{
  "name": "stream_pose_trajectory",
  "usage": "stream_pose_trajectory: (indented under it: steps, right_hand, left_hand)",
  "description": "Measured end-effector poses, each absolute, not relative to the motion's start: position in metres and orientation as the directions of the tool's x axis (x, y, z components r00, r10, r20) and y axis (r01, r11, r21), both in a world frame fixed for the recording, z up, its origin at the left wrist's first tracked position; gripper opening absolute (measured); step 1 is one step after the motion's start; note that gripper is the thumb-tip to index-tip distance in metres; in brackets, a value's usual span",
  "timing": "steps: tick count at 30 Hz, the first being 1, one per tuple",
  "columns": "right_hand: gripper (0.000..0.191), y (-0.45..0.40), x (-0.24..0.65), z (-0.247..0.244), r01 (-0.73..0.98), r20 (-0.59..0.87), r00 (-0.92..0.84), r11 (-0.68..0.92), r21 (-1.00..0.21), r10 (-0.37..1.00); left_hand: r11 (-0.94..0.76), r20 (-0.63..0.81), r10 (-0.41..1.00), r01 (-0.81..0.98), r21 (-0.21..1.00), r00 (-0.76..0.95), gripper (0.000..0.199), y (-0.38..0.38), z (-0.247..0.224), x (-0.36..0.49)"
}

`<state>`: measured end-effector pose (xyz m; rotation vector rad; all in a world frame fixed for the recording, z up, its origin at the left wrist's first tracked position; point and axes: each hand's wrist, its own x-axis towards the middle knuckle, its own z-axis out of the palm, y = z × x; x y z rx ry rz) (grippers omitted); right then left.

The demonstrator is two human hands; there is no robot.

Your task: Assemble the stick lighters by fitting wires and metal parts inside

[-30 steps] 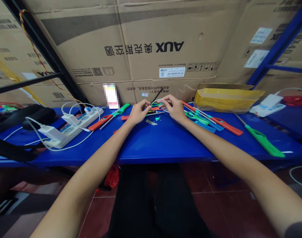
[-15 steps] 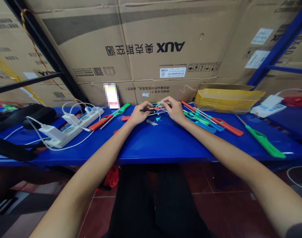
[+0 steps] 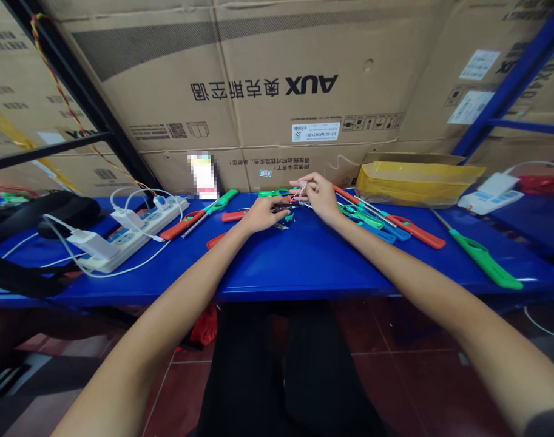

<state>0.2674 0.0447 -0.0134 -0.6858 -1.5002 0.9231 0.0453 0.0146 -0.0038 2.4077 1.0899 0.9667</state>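
My right hand (image 3: pixel 321 197) is raised above the back of the blue table, thumb and fingertips pinched on a thin white wire (image 3: pixel 299 189) that loops between the hands. To its left, my left hand (image 3: pixel 264 213) is low over the tabletop, fingers pointing right and partly curled. A slim dark piece (image 3: pixel 288 206) shows between its thumb and fingers; its kind is unclear. Just under those fingertips lie a small green plastic part (image 3: pixel 290 217) and a small clear piece (image 3: pixel 281 226). An orange lighter handle (image 3: pixel 233 216) rests beside the left wrist.
Long-necked lighters lie on both sides: an orange one (image 3: pixel 183 224) and green one (image 3: pixel 226 199) left, an orange one (image 3: pixel 415 230) and green one (image 3: pixel 486 258) right. A white power strip (image 3: pixel 135 240) with chargers stands left. A yellow-taped box (image 3: pixel 420 182) sits at the back right.
My left hand has moved slightly lower, and the black-and-yellow stick it held is now mostly hidden. The white wire in my right hand has shifted. The small clear piece is now partly covered.
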Motion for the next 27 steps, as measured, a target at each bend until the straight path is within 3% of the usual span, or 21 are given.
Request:
stream_pose_trajectory:
  steps: [4,9,19,27]
  right_hand:
    - [0.040,0.047,0.270,-0.013,-0.096,0.468,-0.139,0.459,-0.883,0.872]
    - [0.043,0.056,0.273,-0.020,-0.103,0.477,-0.190,0.465,-0.879,0.858]
    - [0.024,0.064,0.290,-0.024,0.062,0.525,-0.266,0.558,-0.828,0.809]
    - [0.059,0.058,0.299,-0.012,0.237,0.579,-0.242,0.626,-0.743,0.779]
  left_hand:
    - [-0.660,0.461,0.751,0.556,0.506,0.472,0.015,0.017,-0.004,0.045]
    - [-0.630,0.526,0.766,0.596,0.498,0.370,0.018,0.017,-0.001,0.042]
    - [-0.561,0.553,0.806,0.569,0.601,0.210,0.014,0.021,-0.003,0.037]
    - [-0.534,0.575,0.807,0.580,0.615,0.134,0.010,0.020,-0.002,0.039]
